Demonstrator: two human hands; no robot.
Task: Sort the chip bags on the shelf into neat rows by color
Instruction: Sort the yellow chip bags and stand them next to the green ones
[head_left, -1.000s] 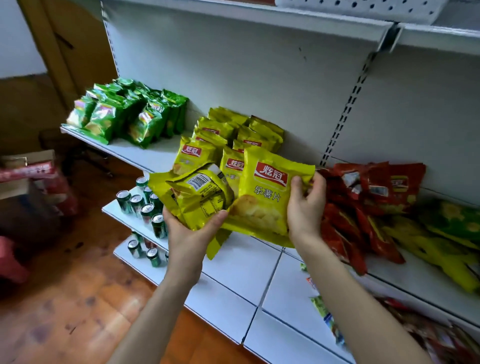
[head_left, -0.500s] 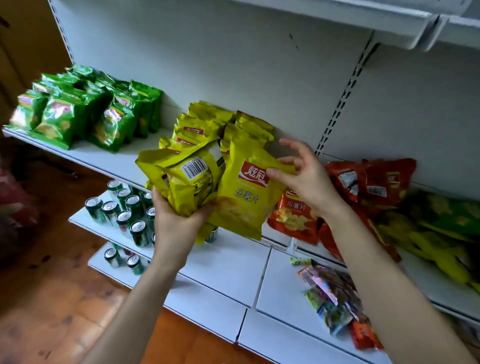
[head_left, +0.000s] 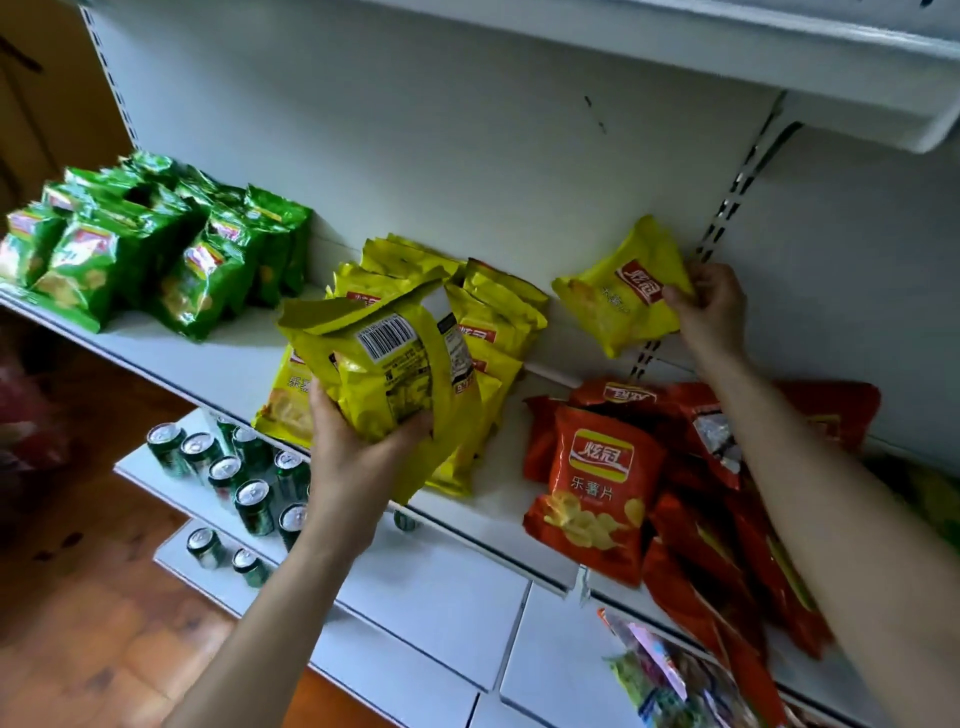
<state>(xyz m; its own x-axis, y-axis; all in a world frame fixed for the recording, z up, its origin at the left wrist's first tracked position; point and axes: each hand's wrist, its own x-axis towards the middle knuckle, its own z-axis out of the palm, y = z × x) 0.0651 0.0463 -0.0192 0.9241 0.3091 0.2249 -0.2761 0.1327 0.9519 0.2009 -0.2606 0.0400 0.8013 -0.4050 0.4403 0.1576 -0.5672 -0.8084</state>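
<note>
1. We see a single yellow bag (head_left: 621, 291) pinched at its right edge by the right hand (head_left: 711, 306), fingers closed on it. It is tilted, logo facing us, held up against the white back panel (head_left: 467, 156) above the shelf (head_left: 208, 364), to the right of the yellow rows.
2. The left hand (head_left: 358, 447) is clamped from below on a bunch of yellow bags (head_left: 384, 364), thumb on the right side. Their backs face us, with a barcode showing. The bunch hangs in front of the shelf edge, overlapping the yellow rows behind it.
3. The yellow rows (head_left: 483, 317) stand on the middle of the shelf, running back to the panel; the front bags are partly hidden by the held bunch.
4. Green bags (head_left: 156, 249) stand in rows at the left end of the shelf, well apart from the yellow ones, with bare shelf between.
5. Red bags (head_left: 597, 483) lie in a loose heap on the right part of the shelf, beneath the right forearm; one at the front faces us upright, others lean and overlap behind it.
6. Right of the heap, past the arm, some green and yellow shows, too blurred for us to tell more.
7. Green cans (head_left: 234, 473) stand grouped on the lower shelves at left.
8. Mixed packets (head_left: 660, 675) lie on a lower shelf at right.
9. A wooden floor (head_left: 78, 623) shows at lower left.
</note>
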